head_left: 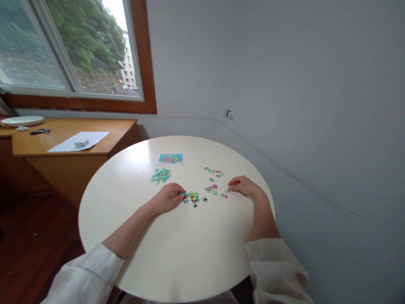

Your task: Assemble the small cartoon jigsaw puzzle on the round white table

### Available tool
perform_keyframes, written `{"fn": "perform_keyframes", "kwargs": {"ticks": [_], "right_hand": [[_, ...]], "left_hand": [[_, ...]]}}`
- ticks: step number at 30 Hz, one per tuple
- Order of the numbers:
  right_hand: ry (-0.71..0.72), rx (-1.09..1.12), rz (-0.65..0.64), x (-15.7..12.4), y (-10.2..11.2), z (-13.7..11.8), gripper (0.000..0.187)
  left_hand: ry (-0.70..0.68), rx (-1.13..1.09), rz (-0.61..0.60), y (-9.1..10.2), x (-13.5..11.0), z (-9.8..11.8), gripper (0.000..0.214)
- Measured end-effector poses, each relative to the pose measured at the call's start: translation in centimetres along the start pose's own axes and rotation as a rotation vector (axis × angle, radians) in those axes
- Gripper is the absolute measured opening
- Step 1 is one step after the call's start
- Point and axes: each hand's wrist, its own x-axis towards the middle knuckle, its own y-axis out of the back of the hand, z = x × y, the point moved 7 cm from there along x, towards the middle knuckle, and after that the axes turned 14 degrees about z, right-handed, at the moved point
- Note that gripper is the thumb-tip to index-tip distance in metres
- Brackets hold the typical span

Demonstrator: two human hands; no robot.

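Observation:
My left hand rests on the round white table, fingers curled and pressed on the edge of a small joined cluster of puzzle pieces with a yellow figure on it. My right hand lies to the right, fingers drawn together in a pinch beside loose pink and teal pieces. What the pinch holds is too small to see. More loose pieces lie beyond it. A heap of teal pieces sits left of centre. A small reference picture card lies at the far side.
A wooden desk stands to the left under a window, carrying a sheet of paper, a white plate and a dark object. Grey walls close in behind and to the right of the table.

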Motion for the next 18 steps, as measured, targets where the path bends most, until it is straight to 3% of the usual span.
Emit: {"fn": "perform_keyframes", "kwargs": {"ticks": [4,9,18], "right_hand": [[0.061,0.017,-0.076,-0.5,0.1,-0.8,0.030],[0.098,-0.022,-0.105,-0.8,-0.3,-1.4,0.022],[0.151,-0.083,-0.075,-0.8,-0.6,-1.8,0.014]], "left_hand": [[0.004,-0.005,0.006,0.0,0.0,-0.1,0.024],[0.008,-0.015,0.000,0.0,0.0,-0.1,0.024],[0.016,-0.008,-0.005,0.0,-0.1,-0.1,0.022]]}}
